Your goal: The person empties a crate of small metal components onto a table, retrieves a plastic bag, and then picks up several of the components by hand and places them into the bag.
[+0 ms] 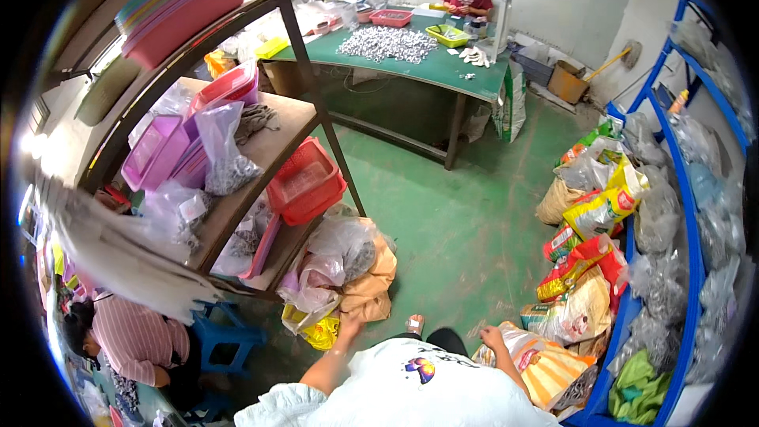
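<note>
My left hand [350, 324] hangs low beside a tan sack [375, 282] and a yellow plastic bag [322, 334]. Its fingers are too small and blurred to read, and I cannot tell whether it touches the sack. On the other side, my right hand [491, 337] is held with its fingers curled in, and nothing shows in it. Just beyond and below it lies an orange-and-white striped bag [545, 360]; whether they touch I cannot tell. A clear plastic bag [336, 253] with grey pieces rests on top of the tan sack.
A shelf [292, 122] with pink baskets [154, 150] and red baskets [307, 182] stands left. Ahead, a green table [316, 55] bears a pile of small grey parts [387, 44]. Blue racking [686, 190] and filled sacks line the right. A person [138, 340] sits lower left; another is behind the table.
</note>
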Motion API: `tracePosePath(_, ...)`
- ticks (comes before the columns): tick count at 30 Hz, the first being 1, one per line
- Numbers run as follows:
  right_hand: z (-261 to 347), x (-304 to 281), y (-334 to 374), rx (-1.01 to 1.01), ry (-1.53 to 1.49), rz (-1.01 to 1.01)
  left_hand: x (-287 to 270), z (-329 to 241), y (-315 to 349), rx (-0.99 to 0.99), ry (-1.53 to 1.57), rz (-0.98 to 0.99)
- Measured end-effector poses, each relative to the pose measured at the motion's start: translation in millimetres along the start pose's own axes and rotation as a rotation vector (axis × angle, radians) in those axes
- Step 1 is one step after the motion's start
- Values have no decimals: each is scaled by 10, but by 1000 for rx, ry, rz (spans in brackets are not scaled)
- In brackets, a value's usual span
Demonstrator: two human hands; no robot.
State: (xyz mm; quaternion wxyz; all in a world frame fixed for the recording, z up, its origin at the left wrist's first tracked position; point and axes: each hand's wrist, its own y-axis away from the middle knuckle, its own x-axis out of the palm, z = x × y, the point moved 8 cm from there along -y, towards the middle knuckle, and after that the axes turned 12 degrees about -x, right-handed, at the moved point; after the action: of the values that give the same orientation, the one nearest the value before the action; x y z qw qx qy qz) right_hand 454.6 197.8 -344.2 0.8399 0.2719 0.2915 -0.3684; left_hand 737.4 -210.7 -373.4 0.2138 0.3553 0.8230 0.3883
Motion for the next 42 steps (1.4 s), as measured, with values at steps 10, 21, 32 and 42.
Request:
tracePosePath(10, -1900, -603, -1560, 346, -123, 153, 1398, -2898, -1160, 266, -111, -52)
tracePosePath(21, 902, -1990, -7015, -253, 48, -107, 853, -2066, -1387, -353, -449, -463)
tracePosePath(32, 4489, -1323, -9336, -660, 73, -359, 496, -4533, -3874, -346, 638, -226)
tracePosePath(42, 5841, -847, -10829, -683, 346, -303, -173, -8286, -4905, 161, 235, -240)
